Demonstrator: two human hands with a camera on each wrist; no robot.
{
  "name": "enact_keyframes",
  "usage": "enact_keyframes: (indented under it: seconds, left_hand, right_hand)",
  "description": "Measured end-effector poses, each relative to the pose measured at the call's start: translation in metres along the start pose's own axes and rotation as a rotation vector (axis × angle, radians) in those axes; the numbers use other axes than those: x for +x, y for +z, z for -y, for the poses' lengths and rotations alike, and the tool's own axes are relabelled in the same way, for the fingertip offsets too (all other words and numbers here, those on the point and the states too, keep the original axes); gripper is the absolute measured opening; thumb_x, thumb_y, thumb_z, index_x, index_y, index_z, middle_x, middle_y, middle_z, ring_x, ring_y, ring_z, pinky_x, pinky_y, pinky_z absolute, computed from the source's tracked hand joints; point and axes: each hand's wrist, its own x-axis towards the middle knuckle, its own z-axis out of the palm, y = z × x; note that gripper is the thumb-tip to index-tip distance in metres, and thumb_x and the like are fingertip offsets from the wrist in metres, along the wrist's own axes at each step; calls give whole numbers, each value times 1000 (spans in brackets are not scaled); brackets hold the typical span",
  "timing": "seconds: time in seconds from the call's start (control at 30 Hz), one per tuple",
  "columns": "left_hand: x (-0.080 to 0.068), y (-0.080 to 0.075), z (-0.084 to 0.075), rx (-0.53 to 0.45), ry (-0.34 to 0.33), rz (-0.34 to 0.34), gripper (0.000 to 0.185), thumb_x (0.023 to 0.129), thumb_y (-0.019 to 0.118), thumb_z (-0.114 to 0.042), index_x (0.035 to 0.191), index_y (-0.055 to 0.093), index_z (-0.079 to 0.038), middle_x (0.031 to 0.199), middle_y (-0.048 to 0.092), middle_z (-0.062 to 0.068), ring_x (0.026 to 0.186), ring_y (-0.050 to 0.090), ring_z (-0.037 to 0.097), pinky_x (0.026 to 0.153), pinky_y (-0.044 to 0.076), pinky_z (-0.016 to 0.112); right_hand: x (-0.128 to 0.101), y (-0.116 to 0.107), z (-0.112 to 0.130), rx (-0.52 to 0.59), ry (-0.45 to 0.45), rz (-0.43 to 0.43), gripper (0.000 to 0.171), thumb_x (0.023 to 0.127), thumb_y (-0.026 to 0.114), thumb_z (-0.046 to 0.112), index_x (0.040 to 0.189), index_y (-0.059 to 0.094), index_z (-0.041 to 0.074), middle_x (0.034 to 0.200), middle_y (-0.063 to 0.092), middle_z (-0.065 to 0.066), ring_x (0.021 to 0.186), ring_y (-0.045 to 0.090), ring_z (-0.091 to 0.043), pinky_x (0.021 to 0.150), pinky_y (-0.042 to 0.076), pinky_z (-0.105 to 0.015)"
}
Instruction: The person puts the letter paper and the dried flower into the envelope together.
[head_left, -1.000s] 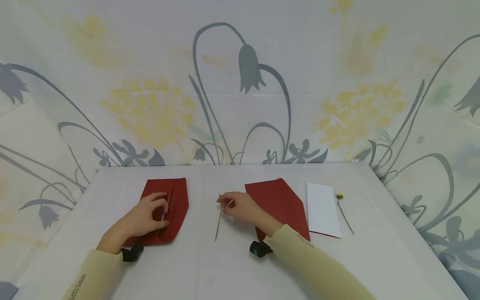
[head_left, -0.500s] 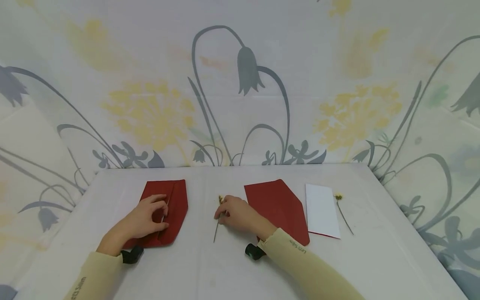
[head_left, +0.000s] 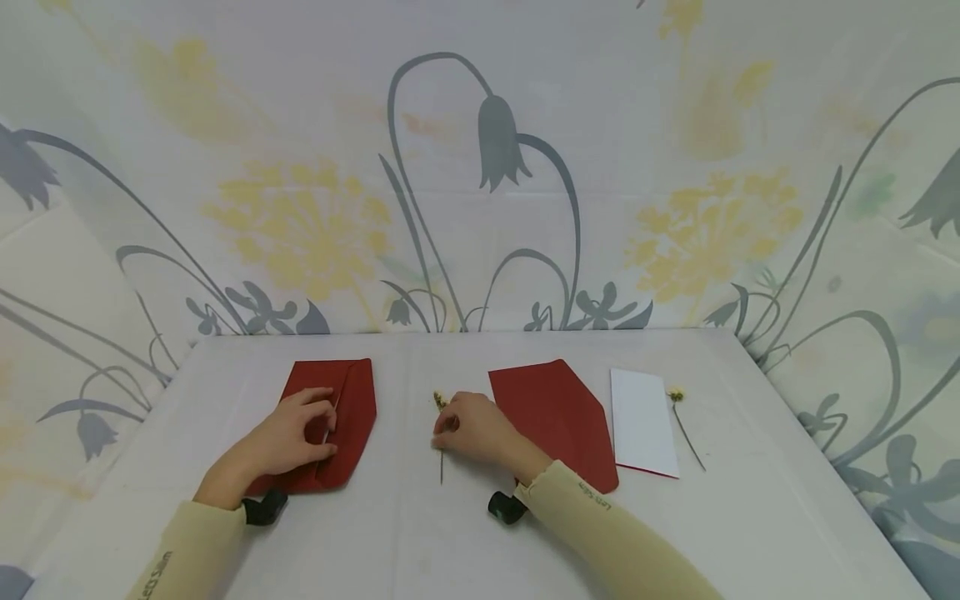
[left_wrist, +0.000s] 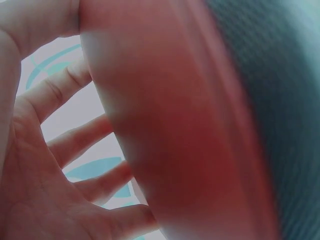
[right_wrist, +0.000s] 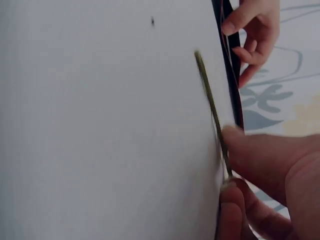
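On the left of the table my left hand (head_left: 288, 433) rests over a red envelope (head_left: 362, 412), fingers arched and thumb apart from them. A thin whitish edge shows along the envelope's slanted seam between thumb and forefinger. In the left wrist view those fingers (left_wrist: 75, 137) are spread, their tips at the far edge of the red paper. My right hand (head_left: 483, 429) pinches a small dried yellow flower (head_left: 439, 401) by its thin stem, low over the white table. The right wrist view has the stem (right_wrist: 211, 100) between thumb and fingers, with part of it hidden.
A second red envelope (head_left: 555, 417) lies partly under my right forearm. Beside it are a folded white card (head_left: 643, 425) with a red lower edge and another dried flower (head_left: 687, 433) on a curved stem. Flower-patterned fabric (head_left: 495, 208) rises behind the table's back edge.
My right hand has shifted slightly down and its grip on the stem has changed. The yellow flower head now shows beyond the fingers, and the stem points straighter. The left hand stays in place.
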Motion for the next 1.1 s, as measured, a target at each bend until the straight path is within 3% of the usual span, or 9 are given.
enact_keyframes:
  seconds: [0.3,0.5,0.77,1.1]
  left_hand:
    - [1,-1,-2,-7,5,2,27,76,81,-13,83,57,-23,137,49,29,126,42,55,94,41,67]
    - [1,0,0,-1,7,3,27,76,81,-13,83,57,-23,137,49,29,126,42,54,94,41,67]
    - [0,0,0,-5,7,6,26,76,81,-13,83,57,-23,137,49,29,126,42,54,95,41,67]
    - [0,-1,-3,-8,0,3,26,76,81,-14,82,57,-22,136,49,30,125,41,56,94,39,69]
  right_hand:
    - [0,8,2,100,172,-153,15,78,80,13,87,69,16,71,61,11,66,56,-6,60,45,-25]
    - [3,8,7,189,300,-175,17,76,77,11,88,66,14,68,60,5,62,55,-11,55,44,-27]
    - [3,14,7,188,315,-206,25,74,80,13,93,63,13,70,61,7,64,55,-10,58,45,-28]
    - [6,16,12,179,352,-227,23,74,79,14,90,63,16,71,61,7,65,56,-11,60,46,-30]
